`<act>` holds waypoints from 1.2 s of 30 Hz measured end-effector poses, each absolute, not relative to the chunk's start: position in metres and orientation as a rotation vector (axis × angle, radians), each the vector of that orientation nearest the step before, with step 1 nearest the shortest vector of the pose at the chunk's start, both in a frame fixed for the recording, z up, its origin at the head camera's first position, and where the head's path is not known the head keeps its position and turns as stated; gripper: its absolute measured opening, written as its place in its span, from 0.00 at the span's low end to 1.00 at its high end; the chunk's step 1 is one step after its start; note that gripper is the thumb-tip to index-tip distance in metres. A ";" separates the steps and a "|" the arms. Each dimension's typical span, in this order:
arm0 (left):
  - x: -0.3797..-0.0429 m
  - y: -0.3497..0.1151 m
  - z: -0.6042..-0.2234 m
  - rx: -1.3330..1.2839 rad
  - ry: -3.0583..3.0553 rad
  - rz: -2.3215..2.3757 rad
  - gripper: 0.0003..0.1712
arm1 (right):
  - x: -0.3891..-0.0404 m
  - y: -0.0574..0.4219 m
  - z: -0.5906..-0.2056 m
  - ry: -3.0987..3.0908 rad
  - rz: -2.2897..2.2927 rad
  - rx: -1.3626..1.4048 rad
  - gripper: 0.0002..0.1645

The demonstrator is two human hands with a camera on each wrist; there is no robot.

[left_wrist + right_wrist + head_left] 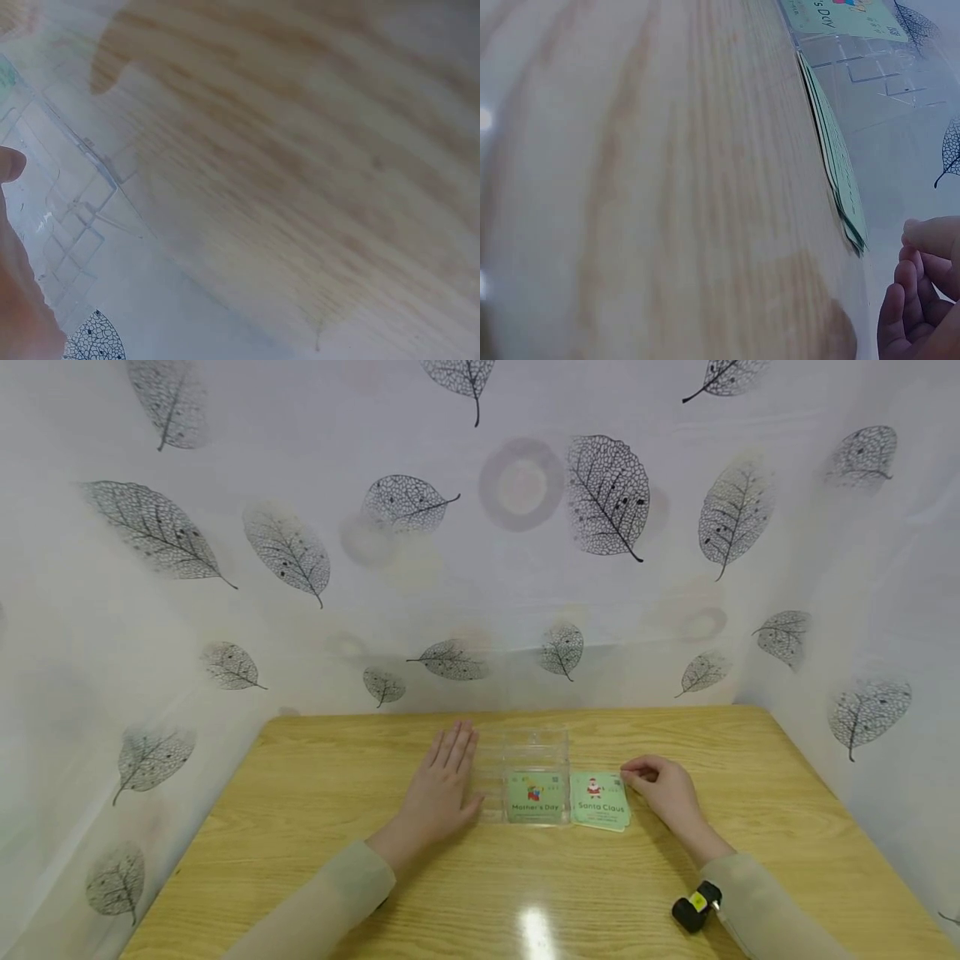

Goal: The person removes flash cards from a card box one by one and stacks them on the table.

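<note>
A clear plastic box (536, 752) with divided sections stands near the middle of the table. A green Mother's Day card (535, 796) shows in its front right section. My left hand (441, 785) lies along the box's left side with straight fingers, its thumb pointing toward the front of the box. Right of the box lies a slightly fanned stack of green cards, a Santa Claus card (600, 800) on top. My right hand (666, 789) is at the stack's upper right corner, thumb and index tips together. In the right wrist view, no card shows between its fingertips (911, 232).
A wooden table (315, 793) carries everything. White cloth (525, 593) with dark leaf prints hangs behind it and at both sides. A black device (696, 906) with a yellow label is strapped at the right wrist.
</note>
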State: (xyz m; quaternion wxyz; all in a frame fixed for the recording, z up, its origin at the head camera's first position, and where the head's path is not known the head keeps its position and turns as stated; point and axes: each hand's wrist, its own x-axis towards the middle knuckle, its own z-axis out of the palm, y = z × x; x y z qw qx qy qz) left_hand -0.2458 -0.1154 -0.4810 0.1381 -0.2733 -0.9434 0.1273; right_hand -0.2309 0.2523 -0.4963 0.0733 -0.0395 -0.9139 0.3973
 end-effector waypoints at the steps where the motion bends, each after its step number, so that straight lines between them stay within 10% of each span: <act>1: -0.246 -0.116 -0.481 -0.791 -2.730 0.361 0.56 | -0.231 0.252 -0.496 -2.745 1.193 -0.118 0.10; 36: -0.254 -0.112 -0.475 -0.821 -2.753 0.241 0.61 | -0.228 0.254 -0.493 -2.747 1.208 -0.100 0.10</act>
